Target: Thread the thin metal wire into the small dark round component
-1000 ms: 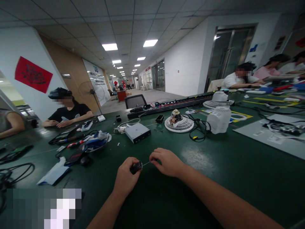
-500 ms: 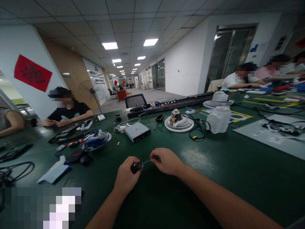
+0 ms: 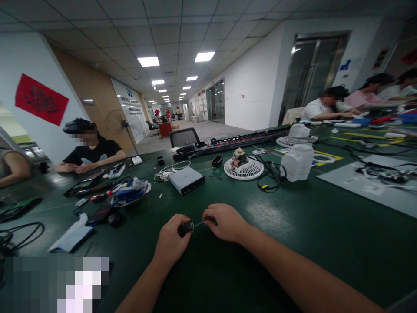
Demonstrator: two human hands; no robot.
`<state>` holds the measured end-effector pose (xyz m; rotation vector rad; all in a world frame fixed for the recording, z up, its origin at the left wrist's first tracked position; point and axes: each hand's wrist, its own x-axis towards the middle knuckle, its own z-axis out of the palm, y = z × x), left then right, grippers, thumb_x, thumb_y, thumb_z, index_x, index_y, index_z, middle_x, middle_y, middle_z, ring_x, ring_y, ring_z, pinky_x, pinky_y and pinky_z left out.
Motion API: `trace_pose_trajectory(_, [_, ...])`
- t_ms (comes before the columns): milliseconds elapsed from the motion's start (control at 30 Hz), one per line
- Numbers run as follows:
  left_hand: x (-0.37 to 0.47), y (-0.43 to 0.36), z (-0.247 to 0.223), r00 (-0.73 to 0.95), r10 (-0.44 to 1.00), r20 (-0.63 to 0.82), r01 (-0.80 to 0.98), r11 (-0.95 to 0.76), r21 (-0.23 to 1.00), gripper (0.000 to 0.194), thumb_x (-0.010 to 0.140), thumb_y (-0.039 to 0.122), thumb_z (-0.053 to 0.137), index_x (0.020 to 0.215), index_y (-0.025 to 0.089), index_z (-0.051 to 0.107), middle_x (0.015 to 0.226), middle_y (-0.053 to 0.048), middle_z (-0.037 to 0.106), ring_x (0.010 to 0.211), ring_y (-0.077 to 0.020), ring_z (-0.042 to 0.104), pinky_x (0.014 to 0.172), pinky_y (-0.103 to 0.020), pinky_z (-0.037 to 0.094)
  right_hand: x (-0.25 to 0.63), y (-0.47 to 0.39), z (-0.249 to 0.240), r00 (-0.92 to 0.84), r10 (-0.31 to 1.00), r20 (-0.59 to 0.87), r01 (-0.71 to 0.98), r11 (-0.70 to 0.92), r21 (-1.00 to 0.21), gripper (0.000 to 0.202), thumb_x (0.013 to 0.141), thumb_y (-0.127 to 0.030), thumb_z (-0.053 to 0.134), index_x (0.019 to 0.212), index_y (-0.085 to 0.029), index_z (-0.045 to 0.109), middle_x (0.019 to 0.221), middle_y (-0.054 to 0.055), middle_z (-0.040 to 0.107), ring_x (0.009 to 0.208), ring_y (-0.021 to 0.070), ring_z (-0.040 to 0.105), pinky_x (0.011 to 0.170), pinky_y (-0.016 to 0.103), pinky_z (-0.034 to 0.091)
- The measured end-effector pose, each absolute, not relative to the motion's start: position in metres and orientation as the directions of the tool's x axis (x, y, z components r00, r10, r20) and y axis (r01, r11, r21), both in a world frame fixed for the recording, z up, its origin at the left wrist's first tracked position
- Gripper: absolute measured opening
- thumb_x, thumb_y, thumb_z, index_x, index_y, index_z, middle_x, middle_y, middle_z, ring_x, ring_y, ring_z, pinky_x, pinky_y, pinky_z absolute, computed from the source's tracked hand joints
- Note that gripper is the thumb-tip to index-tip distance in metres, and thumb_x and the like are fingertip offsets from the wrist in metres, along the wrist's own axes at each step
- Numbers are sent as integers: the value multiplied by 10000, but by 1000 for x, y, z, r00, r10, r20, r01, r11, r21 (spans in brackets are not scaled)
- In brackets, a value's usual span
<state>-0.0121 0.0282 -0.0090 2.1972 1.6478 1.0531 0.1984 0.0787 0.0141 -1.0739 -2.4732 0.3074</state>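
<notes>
My left hand [image 3: 172,240] is closed around a dark, rounded object [image 3: 185,228] over the green table. A thin metal shaft [image 3: 198,224] runs between this object and my right hand [image 3: 224,221]. The fingertips of my right hand are pinched together at the shaft's other end, on something small and dark that is mostly hidden. Beyond my hands lies a silver, box-shaped drive [image 3: 186,179] with a black front. A white round fan grille [image 3: 244,168] with an exposed motor sits farther back to the right.
White housing [image 3: 297,163] and black cables stand right of the grille. Tools and a blue cloth [image 3: 130,191] lie at left, near a pale packet [image 3: 72,234]. A grey board [image 3: 371,184] is at right. People sit at the far left and far right.
My right hand has moved slightly left, nearer to the dark object in my left hand, so less of the shaft shows. The whole view has shifted slightly.
</notes>
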Motion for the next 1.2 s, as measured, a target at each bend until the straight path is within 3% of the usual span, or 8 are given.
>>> trace_pose_trajectory(300, [-11,30,-11,74,901,427,791,-313,525,163,763,183,640,922,217,633,944,-32,676,877,-212,654,792,-355,527,191,72,14,-551,788,275,726,615,-307,167,898,-240,517,941,-227,678,924,56,667,875,205,616,768,309,417])
trace_pose_trajectory(533, [-16,31,-13,-51,918,392,832,-179,526,241,782,254,635,1019,214,639,1003,-54,680,911,-239,663,803,-392,533,197,86,14,-214,946,244,863,300,-407,191,919,-329,500,998,-194,611,853,70,704,735,208,652,631,296,416])
trace_pose_trajectory(767, [-17,32,-14,-54,929,366,848,-151,508,315,803,315,619,1096,200,642,1052,-90,687,933,-271,665,794,-416,540,185,101,3,-384,886,259,775,462,-432,308,886,-417,574,1151,-284,657,895,25,728,825,195,659,746,307,450])
trace_pose_trajectory(867, [-17,34,-17,-58,928,369,849,-148,507,333,819,330,608,1119,191,644,1071,-102,691,946,-275,667,805,-416,539,180,102,-3,-446,874,193,795,486,-363,240,861,-413,618,1018,-253,705,897,37,721,865,214,648,780,323,438])
trace_pose_trajectory(967, [-16,34,-19,-57,923,381,848,-157,507,358,861,370,563,1151,173,638,1086,-116,693,965,-272,667,820,-410,533,182,103,-5,-437,875,209,806,484,-340,206,916,-349,550,909,-194,685,948,66,690,863,203,633,759,306,434])
trace_pose_trajectory(1067, [-15,35,-19,-71,929,363,841,-140,523,387,900,402,510,1180,161,622,1125,-127,687,1005,-269,661,839,-402,526,188,102,-3,-408,878,250,759,478,-443,239,951,-310,486,857,-169,654,912,75,672,817,185,623,719,283,427])
trace_pose_trajectory(1200, [-13,33,-16,-83,939,335,821,-126,557,374,938,397,438,1173,162,610,1114,-129,691,995,-262,667,841,-400,521,192,101,-3,-385,904,185,503,374,-779,250,948,-300,475,827,-156,639,747,35,663,677,148,598,623,253,413])
